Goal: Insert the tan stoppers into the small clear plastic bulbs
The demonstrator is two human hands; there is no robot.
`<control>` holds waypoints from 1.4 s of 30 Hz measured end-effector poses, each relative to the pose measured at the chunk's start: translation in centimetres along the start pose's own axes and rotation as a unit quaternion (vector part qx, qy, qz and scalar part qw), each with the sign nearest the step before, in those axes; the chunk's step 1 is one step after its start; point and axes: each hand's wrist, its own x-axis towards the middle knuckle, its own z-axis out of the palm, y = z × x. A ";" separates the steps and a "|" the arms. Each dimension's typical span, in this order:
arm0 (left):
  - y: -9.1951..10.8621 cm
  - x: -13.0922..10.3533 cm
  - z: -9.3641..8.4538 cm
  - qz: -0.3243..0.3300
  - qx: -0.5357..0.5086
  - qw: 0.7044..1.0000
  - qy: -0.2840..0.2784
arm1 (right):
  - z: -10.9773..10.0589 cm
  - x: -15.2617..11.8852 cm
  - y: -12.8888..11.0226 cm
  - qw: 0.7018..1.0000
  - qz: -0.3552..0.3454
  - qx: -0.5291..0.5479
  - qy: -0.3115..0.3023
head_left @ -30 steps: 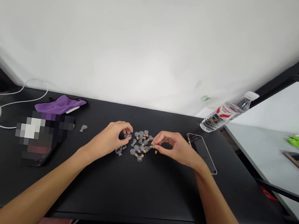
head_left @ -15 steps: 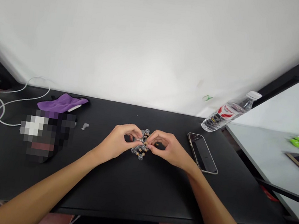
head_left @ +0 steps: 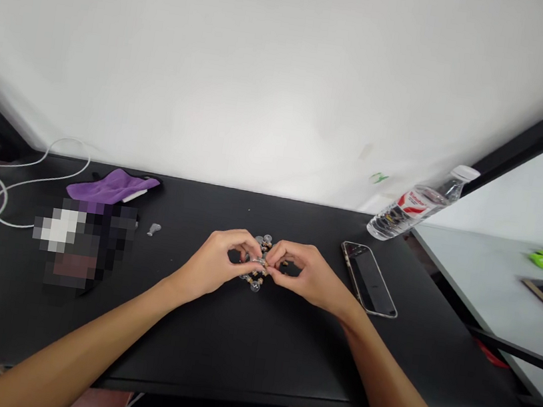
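Several small clear glass bottles with cork stoppers [head_left: 256, 286] lie in a cluster on the black tabletop, partly hidden behind my fingers. Closed in a pinch, my left hand [head_left: 220, 260] holds one small glass bottle [head_left: 258, 261] just above the cluster. My right hand [head_left: 302, 274] faces it from the other side, thumb and forefinger pinched on a tiny tan cork [head_left: 266, 266] at the bottle's end. The fingertips of both hands almost meet. Whether the cork sits in the neck or just touches it I cannot tell.
A phone [head_left: 369, 279] lies right of my right hand, with a tilted water bottle [head_left: 415, 203] behind it against the wall. Left are a small clear plastic piece [head_left: 154, 229], a purple cloth [head_left: 112, 188], a blurred-out object [head_left: 78, 244] and a white cable [head_left: 3, 193].
My left hand's fingertips have come slightly right, closer to my right hand, bringing the small glass bottle against the cork. The cluster stays in place.
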 end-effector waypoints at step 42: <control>0.3 -0.3 1.0 -0.019 -0.100 0.992 0.071 | -0.1 0.4 0.5 0.994 -0.053 0.054 0.079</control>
